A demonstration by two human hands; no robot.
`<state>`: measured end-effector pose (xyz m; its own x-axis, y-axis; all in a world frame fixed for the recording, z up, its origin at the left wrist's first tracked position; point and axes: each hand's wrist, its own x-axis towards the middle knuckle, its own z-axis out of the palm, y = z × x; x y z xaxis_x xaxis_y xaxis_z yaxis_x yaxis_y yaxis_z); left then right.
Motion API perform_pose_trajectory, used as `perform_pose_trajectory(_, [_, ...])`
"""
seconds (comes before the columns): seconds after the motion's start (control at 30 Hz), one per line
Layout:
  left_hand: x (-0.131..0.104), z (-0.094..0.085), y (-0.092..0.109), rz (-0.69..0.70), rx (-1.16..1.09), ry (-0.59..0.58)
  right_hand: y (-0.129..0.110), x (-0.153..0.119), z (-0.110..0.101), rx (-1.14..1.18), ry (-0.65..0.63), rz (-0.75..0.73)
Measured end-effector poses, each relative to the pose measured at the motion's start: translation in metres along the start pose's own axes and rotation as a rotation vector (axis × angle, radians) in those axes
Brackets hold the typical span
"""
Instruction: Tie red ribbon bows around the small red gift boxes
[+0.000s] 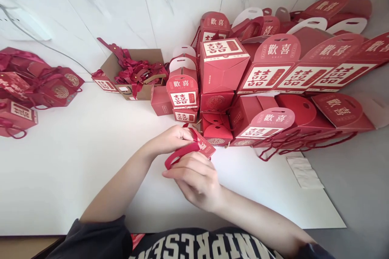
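A small red gift box (207, 148) is between my hands above the white table, partly hidden behind my fingers. A dark red ribbon (174, 159) loops out from its top toward me. My left hand (170, 139) is closed at the far side of the box, with thumb and fingers pinching the ribbon at its top. Nearer to me, my right hand (197, 178) has its fingers bent together against the ribbon by the box's near side. My right fingertips are partly hidden.
Stacked red gift boxes (267, 77) fill the back right, red cords (304, 145) hanging in front. An open cardboard box (142, 93) of ribbons stands at the back. More ribboned boxes (57, 85) are at left. A white paper packet (304, 173) lies right; a cable (45, 42) crosses the wall.
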<state>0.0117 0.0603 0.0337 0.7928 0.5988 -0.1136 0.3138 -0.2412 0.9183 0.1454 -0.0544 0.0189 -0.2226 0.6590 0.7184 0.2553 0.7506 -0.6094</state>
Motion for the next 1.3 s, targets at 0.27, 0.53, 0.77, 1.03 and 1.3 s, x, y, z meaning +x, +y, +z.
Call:
perform_pose_trajectory(0.27, [0.006,-0.005,0.004,-0.094,0.027,-0.068,0.017,0.004,0.039,-0.189,-0.271,-0.255])
perform_pose_trajectory(0.53, [0.006,-0.002,0.004,0.013,0.24,-0.062,0.013,0.012,0.04,-0.092,-0.41,-0.189])
perform_pose_trajectory(0.77, [0.0,-0.018,0.026,0.059,0.344,-0.104,0.001,0.009,-0.026,0.014,-0.096,0.234])
perform_pose_trajectory(1.03, [-0.006,-0.021,0.047,-0.149,0.533,-0.141,0.039,-0.014,-0.041,-0.028,-0.063,0.605])
perform_pose_trajectory(1.3, [-0.012,-0.012,0.054,-0.126,0.839,-0.016,0.043,-0.013,-0.034,-0.017,-0.149,0.588])
